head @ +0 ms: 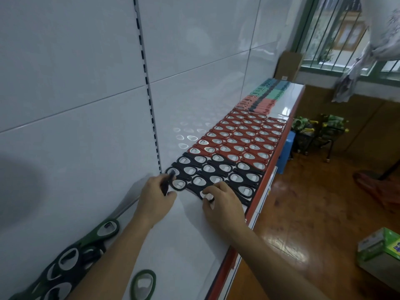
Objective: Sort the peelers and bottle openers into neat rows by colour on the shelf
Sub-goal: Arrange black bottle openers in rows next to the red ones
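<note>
Two colours sorted: black rows nearer, red rows just beyond, all flat on white shelf
Left hand: thumb and curled fingers pinching a black bottle opener, tilted, at near left corner of black rows, close to tiled wall
Right hand: fingers curled down onto second black opener at near end of middle column
Peelers: far end of shelf, salmon block nearer, teal block beyond, dark strip down the middle
Green heap: loose openers, dark green and black, near left against wall
Single green opener: flat on shelf, apart from heap
Writing: blue characters on green box, near right, too blurred to read
</note>
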